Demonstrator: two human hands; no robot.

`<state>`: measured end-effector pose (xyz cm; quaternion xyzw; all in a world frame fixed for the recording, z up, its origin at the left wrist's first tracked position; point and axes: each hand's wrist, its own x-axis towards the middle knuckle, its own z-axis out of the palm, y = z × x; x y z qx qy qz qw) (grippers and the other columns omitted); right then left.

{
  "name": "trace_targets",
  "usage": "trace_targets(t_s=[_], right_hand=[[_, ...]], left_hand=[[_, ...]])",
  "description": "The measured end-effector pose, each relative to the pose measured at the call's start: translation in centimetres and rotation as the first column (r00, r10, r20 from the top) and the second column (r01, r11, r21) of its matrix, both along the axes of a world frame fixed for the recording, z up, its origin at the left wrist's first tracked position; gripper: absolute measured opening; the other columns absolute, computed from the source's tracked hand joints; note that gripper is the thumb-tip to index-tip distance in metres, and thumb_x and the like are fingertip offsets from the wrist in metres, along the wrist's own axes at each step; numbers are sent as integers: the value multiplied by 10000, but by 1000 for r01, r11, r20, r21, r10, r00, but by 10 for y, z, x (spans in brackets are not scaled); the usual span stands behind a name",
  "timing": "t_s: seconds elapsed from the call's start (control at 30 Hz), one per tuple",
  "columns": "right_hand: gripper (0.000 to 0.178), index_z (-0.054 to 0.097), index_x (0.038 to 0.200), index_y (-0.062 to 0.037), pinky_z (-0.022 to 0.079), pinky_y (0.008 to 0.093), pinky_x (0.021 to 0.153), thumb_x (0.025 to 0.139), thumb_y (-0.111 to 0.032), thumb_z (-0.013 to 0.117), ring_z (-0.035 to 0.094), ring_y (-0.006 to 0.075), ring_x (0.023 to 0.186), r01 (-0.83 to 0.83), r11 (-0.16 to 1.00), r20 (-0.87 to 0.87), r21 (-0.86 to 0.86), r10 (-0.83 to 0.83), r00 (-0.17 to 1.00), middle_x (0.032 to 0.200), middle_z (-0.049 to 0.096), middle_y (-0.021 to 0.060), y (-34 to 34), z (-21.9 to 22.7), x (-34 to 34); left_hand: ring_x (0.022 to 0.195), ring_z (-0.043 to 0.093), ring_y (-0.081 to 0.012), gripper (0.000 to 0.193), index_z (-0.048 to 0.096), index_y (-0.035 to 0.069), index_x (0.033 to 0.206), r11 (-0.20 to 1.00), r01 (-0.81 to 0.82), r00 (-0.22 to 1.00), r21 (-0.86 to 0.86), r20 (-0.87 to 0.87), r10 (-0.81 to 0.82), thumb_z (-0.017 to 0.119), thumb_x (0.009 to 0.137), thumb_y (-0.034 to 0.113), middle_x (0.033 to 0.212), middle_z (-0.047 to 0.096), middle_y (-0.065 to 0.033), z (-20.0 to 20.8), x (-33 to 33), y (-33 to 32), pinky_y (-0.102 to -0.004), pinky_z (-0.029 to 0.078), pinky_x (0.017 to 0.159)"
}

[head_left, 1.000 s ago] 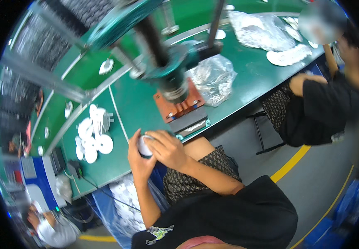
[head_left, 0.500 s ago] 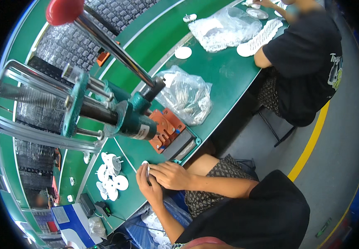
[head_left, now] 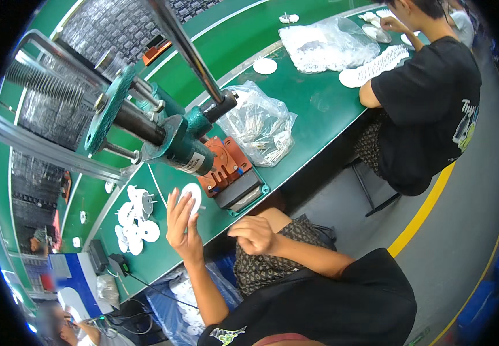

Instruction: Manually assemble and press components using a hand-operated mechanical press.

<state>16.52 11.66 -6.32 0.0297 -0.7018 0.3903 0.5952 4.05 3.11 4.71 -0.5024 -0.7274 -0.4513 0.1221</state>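
My left hand (head_left: 185,230) is raised over the table's near edge, its fingers closed round a white round plastic disc (head_left: 192,198) held tilted on edge. A short pin juts from the disc's right side. Apart from it, to the right, my right hand (head_left: 254,235) is above my lap with its fingers curled; whether anything small is inside them is hidden. A pile of similar white discs (head_left: 137,219), some with pins, lies on the green table to the left. Beyond the disc stands a green lever press (head_left: 180,147) with an orange slotted fixture (head_left: 223,167) under it.
A clear bag of thin white pieces (head_left: 261,127) lies behind the fixture. Farther off are another bag (head_left: 327,46), a lone white disc (head_left: 265,66) and a seated co-worker (head_left: 428,109). A blue-lined container (head_left: 174,300) of white parts sits below the table edge.
Both hands were together at the disc by the table edge. My left hand has lifted the disc up, and my right hand has drawn away toward the right. The view has shifted slightly.
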Motion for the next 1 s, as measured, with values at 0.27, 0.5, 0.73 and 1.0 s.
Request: trace_targets(t_s=[0.27, 0.5, 0.73, 1.0], right_hand=[[171, 632, 853, 9, 523, 313, 546, 747, 125, 567, 657, 234, 586, 171, 962, 273, -213, -109, 956, 713, 661, 117, -4, -29, 98], [193, 595, 954, 7, 527, 383, 692, 770, 51, 557, 641, 297, 748, 379, 915, 13, 138, -384, 923, 854, 650, 132, 66, 58, 70], [260, 590, 1098, 43, 529, 310, 750, 943, -159, 646, 669, 202, 804, 637, 676, -182, 369, -620, 763, 1107, 595, 128, 147, 314, 5], [157, 585, 1020, 35, 528, 285, 621, 970, -114, 588, 684, 231, 694, 217, 976, -201, 34, -206, 958, 959, 658, 166, 115, 303, 19]], left_hand=[[1273, 502, -356, 325, 682, 41, 1150, 959, 196, 950, -207, -202, -238, 691, 846, 154, 1187, 660, -124, 12, -7, 53, -565, 236, 1154], [1280, 483, -379, 456, 640, 31, 1141, 934, 338, 934, -117, -80, -348, 767, 777, 272, 1248, 607, -170, 17, -20, 70, -539, 261, 1154], [1106, 573, -378, 461, 639, 22, 1029, 919, 390, 902, 61, -228, -367, 847, 662, 208, 1124, 614, -155, 3, -30, 93, -448, 457, 958], [1127, 551, -392, 447, 626, 6, 978, 925, 367, 921, 96, -179, -346, 851, 657, 221, 1166, 596, -163, -9, -41, 78, -472, 429, 1008]])
